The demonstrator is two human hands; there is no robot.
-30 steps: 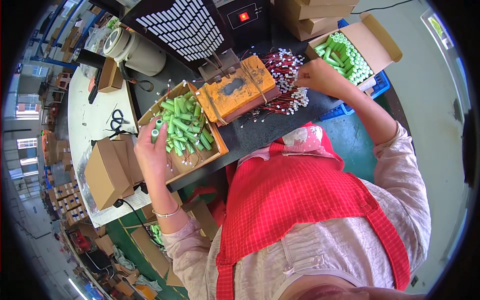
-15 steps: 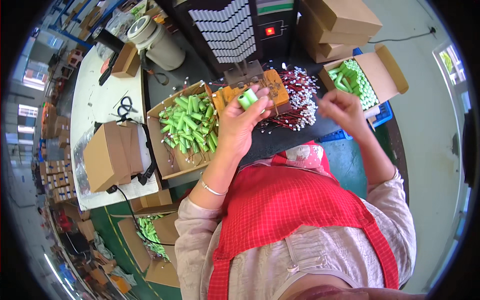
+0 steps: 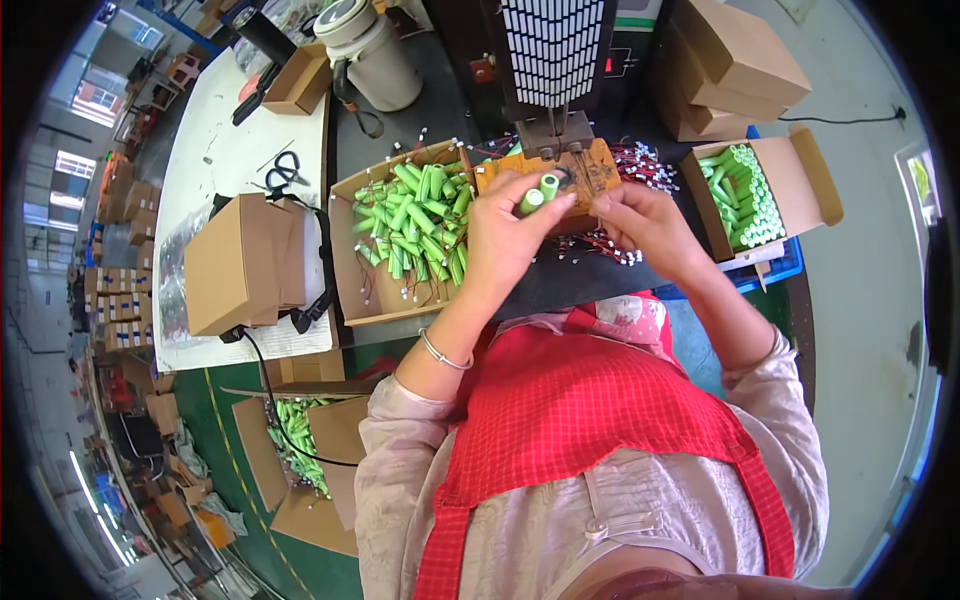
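Note:
My left hand (image 3: 503, 232) is closed around a pair of green-wrapped cylindrical battery cells (image 3: 532, 203), held side by side with their ends facing up. The cells are at the front of an orange block (image 3: 600, 165), beneath the metal head (image 3: 560, 135) of a dark machine. At the block's right front corner is my right hand (image 3: 650, 225), its thumb and fingertips pinched together. Whatever is in that pinch is too small to make out. Thin red and black wire leads with white connectors (image 3: 645, 165) lie heaped behind and below the right hand.
An open carton (image 3: 345, 280) of wired green cells stands left of the block. Right, another carton (image 3: 800, 185) holds upright and loose green cells. Scissors (image 3: 285, 172), a lidded jug (image 3: 385, 75) and flat cartons (image 3: 235, 265) occupy the left side. More boxes (image 3: 740, 65) stack at back right.
My right hand has come left from the wire heap to the block, close to my left hand. The cells have tilted in my left hand. The whole view has shifted.

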